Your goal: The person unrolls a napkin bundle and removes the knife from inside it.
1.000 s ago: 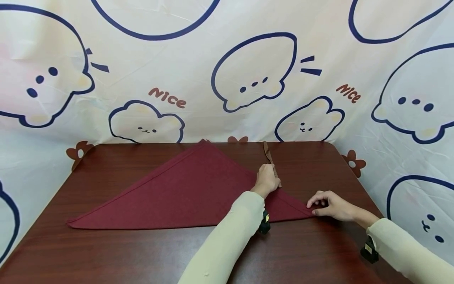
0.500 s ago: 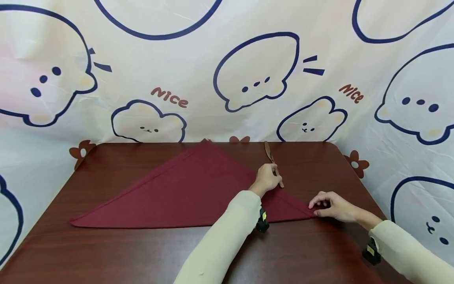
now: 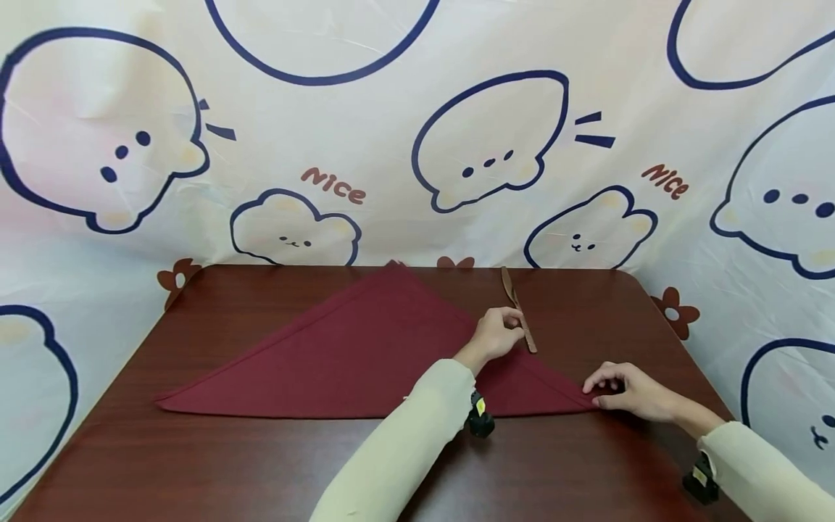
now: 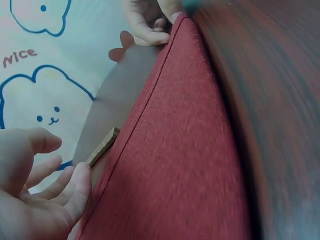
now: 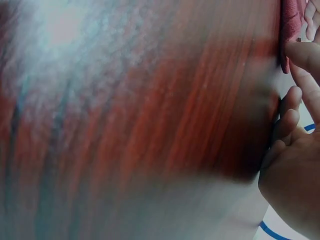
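Note:
A dark red cloth (image 3: 365, 348), folded into a large triangle, lies on the table with its peak toward the back. My right hand (image 3: 629, 391) pinches its right corner between thumb and fingers; the right wrist view catches that cloth tip (image 5: 291, 25) at its edge. My left hand (image 3: 496, 335) is over the cloth's right slanting edge, fingers loosely bent around nothing. Just beyond its fingertips lies a slim brown wooden utensil with a knife-like blade (image 3: 507, 283), its handle end against the cloth's edge. In the left wrist view the handle end (image 4: 106, 145) shows past the left hand (image 4: 45, 185).
The dark wooden table (image 3: 261, 471) has rounded back corners. Behind and beside it hangs a pale backdrop (image 3: 385, 145) with cartoon bears. Both sleeved forearms come in from the front, each with a small black wrist device (image 3: 480, 417).
My left fingers have loosened from the wooden utensil and drawn slightly away from it. The right hand keeps its pinch on the corner. The whole head view has shifted, moving the scene rightward.

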Available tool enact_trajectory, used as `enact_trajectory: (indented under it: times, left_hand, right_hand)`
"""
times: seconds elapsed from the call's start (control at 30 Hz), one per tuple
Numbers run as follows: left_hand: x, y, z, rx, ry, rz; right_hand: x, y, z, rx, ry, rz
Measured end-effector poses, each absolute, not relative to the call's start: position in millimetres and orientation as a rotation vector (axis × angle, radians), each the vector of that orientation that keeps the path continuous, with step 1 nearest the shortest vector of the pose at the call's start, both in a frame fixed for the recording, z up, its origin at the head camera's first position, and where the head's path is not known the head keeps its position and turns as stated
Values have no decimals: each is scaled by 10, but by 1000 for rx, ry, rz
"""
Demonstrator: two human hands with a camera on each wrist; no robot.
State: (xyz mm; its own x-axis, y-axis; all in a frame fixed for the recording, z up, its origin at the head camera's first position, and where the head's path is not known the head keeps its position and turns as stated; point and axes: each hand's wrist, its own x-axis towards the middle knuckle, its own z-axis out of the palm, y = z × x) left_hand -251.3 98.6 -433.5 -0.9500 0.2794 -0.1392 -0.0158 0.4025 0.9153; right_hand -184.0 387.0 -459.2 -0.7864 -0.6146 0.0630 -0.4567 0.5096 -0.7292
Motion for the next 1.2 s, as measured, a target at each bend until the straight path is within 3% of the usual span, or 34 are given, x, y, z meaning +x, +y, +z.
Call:
enact_trajectory:
  times: [1.2]
  left_hand:
    - [-1951, -246, -4200, 518, 2410, 1473]
  right_hand:
    - [-1881, 3750, -4440, -904, 2547, -926]
